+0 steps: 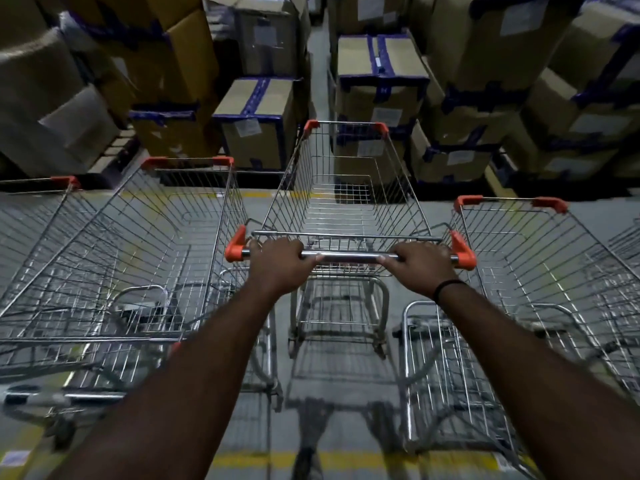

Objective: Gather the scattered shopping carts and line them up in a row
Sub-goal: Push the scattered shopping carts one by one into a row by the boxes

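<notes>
A wire shopping cart [346, 209] with orange corner caps stands straight ahead of me, its basket empty. My left hand [280, 263] and my right hand [420, 266] both grip its metal handle bar [349, 256], one near each end. A second empty cart [166, 237] stands close on the left, with a third cart [38, 216] beyond it at the frame's left edge. Another empty cart [530, 265] stands close on the right. The middle cart sits further forward than its neighbours.
Stacks of taped cardboard boxes [258, 123] on pallets rise just beyond the carts, with a narrow aisle [320, 46] between two stacks. Yellow floor lines [367, 460] cross the grey concrete near my feet. A further cart's wire edge [627, 237] shows at far right.
</notes>
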A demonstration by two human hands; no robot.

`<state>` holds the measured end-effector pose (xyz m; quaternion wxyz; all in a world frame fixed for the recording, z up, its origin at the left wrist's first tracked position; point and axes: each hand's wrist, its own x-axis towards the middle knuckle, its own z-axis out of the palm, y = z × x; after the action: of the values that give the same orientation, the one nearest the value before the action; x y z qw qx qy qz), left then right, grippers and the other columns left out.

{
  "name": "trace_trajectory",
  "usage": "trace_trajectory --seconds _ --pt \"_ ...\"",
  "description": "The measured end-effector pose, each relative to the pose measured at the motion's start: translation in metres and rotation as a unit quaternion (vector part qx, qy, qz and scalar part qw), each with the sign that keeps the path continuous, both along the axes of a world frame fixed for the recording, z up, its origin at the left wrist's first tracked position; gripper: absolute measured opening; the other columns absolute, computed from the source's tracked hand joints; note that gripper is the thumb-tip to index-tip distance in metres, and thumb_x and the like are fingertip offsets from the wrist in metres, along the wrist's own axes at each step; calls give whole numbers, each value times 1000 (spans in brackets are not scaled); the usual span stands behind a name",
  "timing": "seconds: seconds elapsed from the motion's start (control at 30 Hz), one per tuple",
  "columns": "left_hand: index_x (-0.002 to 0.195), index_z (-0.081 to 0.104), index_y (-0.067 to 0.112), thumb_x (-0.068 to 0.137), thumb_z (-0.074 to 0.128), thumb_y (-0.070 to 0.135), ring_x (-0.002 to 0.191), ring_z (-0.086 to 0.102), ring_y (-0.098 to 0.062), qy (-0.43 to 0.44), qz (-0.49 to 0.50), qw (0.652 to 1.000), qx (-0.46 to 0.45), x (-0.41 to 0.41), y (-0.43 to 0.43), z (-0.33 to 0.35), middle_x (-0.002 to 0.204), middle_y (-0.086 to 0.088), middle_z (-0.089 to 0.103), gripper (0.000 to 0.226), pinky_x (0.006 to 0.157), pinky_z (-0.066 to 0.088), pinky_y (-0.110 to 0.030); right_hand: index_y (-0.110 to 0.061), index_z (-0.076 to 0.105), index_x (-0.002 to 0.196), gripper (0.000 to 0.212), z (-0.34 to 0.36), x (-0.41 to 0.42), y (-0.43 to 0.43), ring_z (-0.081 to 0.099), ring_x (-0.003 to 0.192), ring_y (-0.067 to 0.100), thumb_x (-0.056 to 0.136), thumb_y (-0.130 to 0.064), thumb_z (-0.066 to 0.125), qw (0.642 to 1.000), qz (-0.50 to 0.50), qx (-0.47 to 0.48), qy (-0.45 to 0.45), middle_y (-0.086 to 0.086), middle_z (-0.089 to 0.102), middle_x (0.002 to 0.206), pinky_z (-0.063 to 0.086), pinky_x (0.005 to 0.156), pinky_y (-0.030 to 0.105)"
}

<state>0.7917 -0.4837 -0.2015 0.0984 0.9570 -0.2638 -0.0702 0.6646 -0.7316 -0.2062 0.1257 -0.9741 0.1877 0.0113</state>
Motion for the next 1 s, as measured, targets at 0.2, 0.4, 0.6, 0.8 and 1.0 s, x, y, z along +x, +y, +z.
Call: trace_trajectory --seconds 0.2,0.4,0.6,0.8,1.0 --pt "112 65 26 92 36 77 115 55 -26 15 -5 1000 -15 -27 8 -4 115 -2 65 61 115 21 -59 -26 62 80 53 -1 -23 0 60 88 21 91 -73 40 1000 0 -18 6 -8 64 81 34 90 44" --pt "90 59 29 90 38 77 109 55 -22 11 4 1000 -20 -60 21 -3 100 5 61 52 111 25 -55 -25 62 83 56 -2 -49 9 58 85 19 90 -75 39 1000 8 -19 13 -9 62 81 30 100 51" --pt "85 55 30 90 39 77 103 55 -22 -5 14 1000 -2 -91 29 0 92 8 58 49 109 27 -54 -28 67 100 56 -5 -81 20 63 96 22 90 -75 39 1000 14 4 -2 -6 69 94 28 104 51" --pt "83 54 31 90 37 77 101 55 -21 -9 12 1000 6 -122 35 -2 89 8 56 50 109 27 -55 -29 66 109 56 0 -114 27 63 102 24 91 -74 38 1000 21 8 7 -3 70 100 27 103 51" --pt "83 54 32 89 36 79 103 56 -22 5 3 1000 -12 -163 34 -7 92 6 60 50 110 27 -58 -30 63 92 51 -2 -154 19 64 94 22 91 -75 37 1000 29 1 12 -6 67 89 30 103 54"
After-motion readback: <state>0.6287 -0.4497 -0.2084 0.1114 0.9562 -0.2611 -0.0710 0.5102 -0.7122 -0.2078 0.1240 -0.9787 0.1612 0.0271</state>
